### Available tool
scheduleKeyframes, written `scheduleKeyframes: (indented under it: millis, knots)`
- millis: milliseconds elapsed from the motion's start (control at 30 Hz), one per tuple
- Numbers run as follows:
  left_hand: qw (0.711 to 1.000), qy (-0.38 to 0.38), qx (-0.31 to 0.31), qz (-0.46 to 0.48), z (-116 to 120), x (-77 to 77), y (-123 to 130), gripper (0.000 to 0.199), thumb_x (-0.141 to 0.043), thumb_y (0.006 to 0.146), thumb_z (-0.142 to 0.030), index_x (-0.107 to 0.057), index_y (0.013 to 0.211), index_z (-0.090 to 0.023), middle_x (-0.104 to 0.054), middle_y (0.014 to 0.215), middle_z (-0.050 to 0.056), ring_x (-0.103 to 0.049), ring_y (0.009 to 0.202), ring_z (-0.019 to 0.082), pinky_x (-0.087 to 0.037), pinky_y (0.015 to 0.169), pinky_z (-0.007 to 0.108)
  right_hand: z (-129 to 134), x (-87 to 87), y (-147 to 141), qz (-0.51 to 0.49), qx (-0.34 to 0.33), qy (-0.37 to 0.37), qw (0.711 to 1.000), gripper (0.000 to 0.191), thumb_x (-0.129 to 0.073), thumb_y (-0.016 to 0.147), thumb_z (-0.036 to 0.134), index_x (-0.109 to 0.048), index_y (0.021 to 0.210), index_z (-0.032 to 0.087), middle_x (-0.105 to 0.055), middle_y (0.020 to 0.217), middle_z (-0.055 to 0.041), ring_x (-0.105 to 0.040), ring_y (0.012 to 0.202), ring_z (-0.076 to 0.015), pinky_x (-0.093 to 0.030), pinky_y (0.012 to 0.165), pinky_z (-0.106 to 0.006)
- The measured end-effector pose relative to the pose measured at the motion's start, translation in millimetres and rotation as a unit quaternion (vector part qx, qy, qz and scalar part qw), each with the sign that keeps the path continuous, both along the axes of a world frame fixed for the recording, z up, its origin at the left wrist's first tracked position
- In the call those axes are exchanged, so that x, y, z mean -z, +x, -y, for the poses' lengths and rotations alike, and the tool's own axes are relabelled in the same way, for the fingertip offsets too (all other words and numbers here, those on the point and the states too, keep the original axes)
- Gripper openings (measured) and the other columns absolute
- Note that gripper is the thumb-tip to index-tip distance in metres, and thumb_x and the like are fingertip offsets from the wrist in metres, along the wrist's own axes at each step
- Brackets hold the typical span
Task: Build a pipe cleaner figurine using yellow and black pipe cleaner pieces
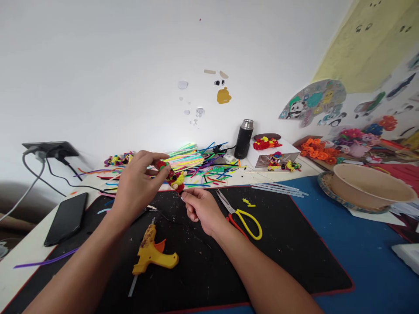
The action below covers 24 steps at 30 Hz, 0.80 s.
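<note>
Between my two hands, above the black mat (209, 270), a small red and yellow pipe-cleaner figure (176, 179) is held tilted. My left hand (139, 179) pinches its upper left end, where a bit of green shows. At its lower right end my right hand (198, 205) is closed, thumb against fingers, on a small dark part of the figure. A yellow glue gun (153, 253) with a glue stick in its back lies below my hands. Scissors (240, 216) with red and yellow handles lie to the right of my right hand, beside small yellow-green pipe-cleaner bits (248, 203).
A heap of coloured pipe cleaners (186, 159) lies along the wall. Near it stand a black thermos (244, 138) and a white box (275, 152) with finished figures. Clear glue sticks (278, 189), a beige bowl (369, 185) and a phone (66, 219) lie around the mat.
</note>
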<state>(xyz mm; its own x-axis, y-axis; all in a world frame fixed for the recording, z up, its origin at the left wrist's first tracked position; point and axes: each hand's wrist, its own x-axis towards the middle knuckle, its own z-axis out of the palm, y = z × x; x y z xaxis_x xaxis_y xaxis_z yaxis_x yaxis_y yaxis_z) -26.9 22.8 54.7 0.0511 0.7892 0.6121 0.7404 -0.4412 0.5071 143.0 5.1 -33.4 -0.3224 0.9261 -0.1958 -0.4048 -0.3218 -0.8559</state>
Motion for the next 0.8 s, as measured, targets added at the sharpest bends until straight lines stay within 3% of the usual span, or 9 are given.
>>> scheduleKeyframes:
  millis: [800]
  knots:
    - [0.997, 0.035, -0.003, -0.063, 1.3, 2.5, 4.9, 0.022, -0.062, 0.096, -0.034, -0.073, 0.112, -0.024, -0.068, 0.109, 0.006, -0.072, 0.087, 0.021, -0.063, 0.077, 0.036, 0.8, -0.6, 0.1, 0.010, 0.004, 0.006, 1.000, 0.029, -0.079, 0.075, 0.040, -0.061, 0.086, 0.020, -0.047, 0.049, 0.0118, -0.034, 0.037, -0.0057, -0.016, 0.039, -0.023]
